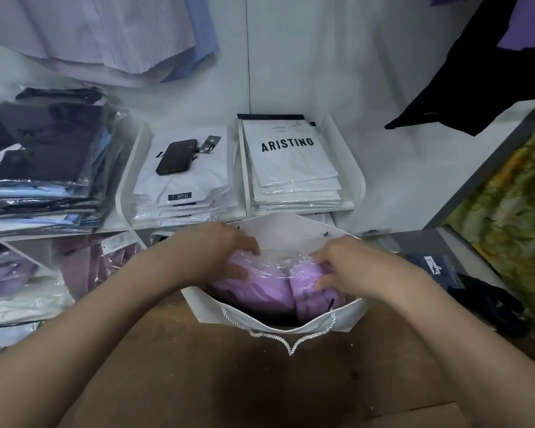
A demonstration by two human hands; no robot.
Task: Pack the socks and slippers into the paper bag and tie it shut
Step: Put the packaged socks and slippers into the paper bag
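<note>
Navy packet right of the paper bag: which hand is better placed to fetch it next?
Right, probably: the right hand lies nearer the navy packet; the left hand is across the paper bag.

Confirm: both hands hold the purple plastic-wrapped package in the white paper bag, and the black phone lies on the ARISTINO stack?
Not quite. The head view shows the black phone on the white shirt stack left of the ARISTINO stack. The left hand and right hand do hold the purple plastic-wrapped package in the white paper bag.

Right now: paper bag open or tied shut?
Open. The paper bag gapes wide, its rope handle hangs loose over the near wall, and a plastic-wrapped purple item shows inside.
</note>
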